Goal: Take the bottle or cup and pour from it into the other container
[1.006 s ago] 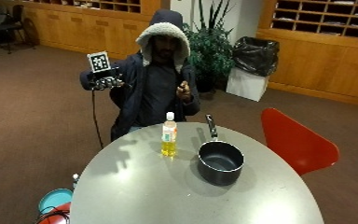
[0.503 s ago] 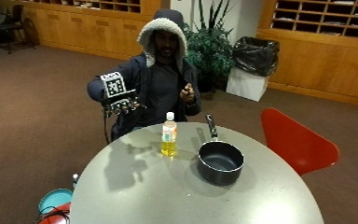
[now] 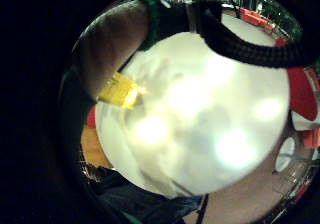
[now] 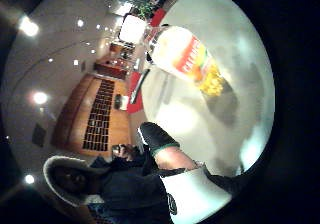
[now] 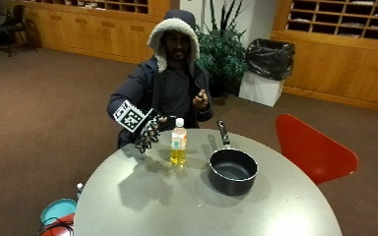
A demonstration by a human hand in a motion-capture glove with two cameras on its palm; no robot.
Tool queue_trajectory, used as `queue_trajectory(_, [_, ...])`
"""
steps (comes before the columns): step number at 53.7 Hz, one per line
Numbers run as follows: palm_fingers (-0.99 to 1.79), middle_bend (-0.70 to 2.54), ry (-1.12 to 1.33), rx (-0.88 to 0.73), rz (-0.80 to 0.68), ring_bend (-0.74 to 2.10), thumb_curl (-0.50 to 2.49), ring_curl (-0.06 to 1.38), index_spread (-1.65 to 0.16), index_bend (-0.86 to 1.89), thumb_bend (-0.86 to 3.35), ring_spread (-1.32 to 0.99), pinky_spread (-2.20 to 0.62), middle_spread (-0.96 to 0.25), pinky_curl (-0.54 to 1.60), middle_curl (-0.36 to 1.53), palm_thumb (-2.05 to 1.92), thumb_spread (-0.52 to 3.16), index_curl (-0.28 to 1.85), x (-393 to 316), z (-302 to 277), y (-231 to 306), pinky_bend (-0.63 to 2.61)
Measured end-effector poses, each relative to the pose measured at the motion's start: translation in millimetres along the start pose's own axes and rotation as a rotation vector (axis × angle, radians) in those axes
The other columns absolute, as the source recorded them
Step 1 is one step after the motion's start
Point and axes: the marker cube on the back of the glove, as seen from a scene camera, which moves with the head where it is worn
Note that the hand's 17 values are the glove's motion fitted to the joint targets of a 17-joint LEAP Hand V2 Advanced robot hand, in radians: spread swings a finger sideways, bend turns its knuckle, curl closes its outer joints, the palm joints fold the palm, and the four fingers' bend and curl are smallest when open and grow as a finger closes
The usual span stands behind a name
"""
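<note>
A clear bottle (image 5: 178, 144) with a white cap, an orange label and yellow liquid at its bottom stands upright on the round grey table (image 5: 156, 206). To its right sits a dark saucepan (image 5: 232, 170), its long handle pointing toward the person. My gloved right hand (image 5: 151, 132) hovers just left of the bottle at label height, fingers spread and hanging, holding nothing. The thumb side palm view shows the bottle (image 4: 187, 59) close by on the table, with a small gap to the hand. The little finger side palm view catches only the bottle's yellow base (image 3: 120, 90).
The person's bare left hand (image 5: 201, 100) is held up at the chest. A red chair (image 5: 310, 147) stands at the table's right side. A teal bowl (image 5: 59, 211) sits low on the floor side at the left. Behind are a plant and a bin.
My right hand has come down from shoulder height and moved right, toward the bottle. Bottle and saucepan have stayed in place.
</note>
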Motion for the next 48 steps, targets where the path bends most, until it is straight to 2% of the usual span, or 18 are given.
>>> queue_trajectory(17, [0.28,0.21,-0.328,0.002,-0.061,0.29,0.37,0.19,-0.24,0.11,-0.02,0.21,0.37,0.09,0.35,0.33,0.49,0.84,0.22,-16.9,65.3,-42.5,0.68])
queue_trajectory(22, [0.35,0.22,-0.374,0.061,-0.089,0.37,0.38,0.23,-0.23,0.08,-0.02,0.20,0.36,0.09,0.35,0.33,0.55,0.83,0.20,-17.7,76.6,-50.7,0.68])
queue_trajectory(25, [0.48,0.23,-0.410,0.116,-0.088,0.47,0.39,0.26,-0.22,0.07,0.00,0.18,0.35,0.07,0.34,0.33,0.61,0.81,0.19,-17.6,82.5,-53.7,0.66])
queue_trajectory(29, [0.75,0.28,-0.466,0.156,-0.092,0.64,0.41,0.30,-0.23,0.07,0.02,0.06,0.31,-0.02,0.32,0.35,0.73,0.78,0.17,-18.2,89.2,-57.1,0.60])
queue_trajectory(35, [1.00,0.32,-0.494,0.190,-0.092,0.69,0.44,0.34,-0.27,0.14,0.04,-0.07,0.22,-0.13,0.31,0.38,0.88,0.74,0.20,-22.1,92.2,-63.9,0.52])
queue_trajectory(40, [1.07,0.31,-0.494,0.234,-0.114,0.67,0.45,0.35,-0.28,0.13,0.02,-0.12,0.15,-0.18,0.32,0.39,0.93,0.71,0.23,-21.9,93.4,-65.2,0.48])
queue_trajectory(44, [1.10,0.31,-0.494,0.336,-0.185,0.66,0.47,0.36,-0.28,0.13,-0.01,-0.14,0.12,-0.20,0.33,0.40,0.96,0.70,0.25,-20.7,92.5,-71.3,0.46])
queue_trajectory(48, [1.12,0.30,-0.523,0.286,-0.112,0.65,0.48,0.36,-0.28,0.12,-0.02,-0.15,0.10,-0.21,0.33,0.41,0.97,0.68,0.25,-23.0,85.4,-67.5,0.45])
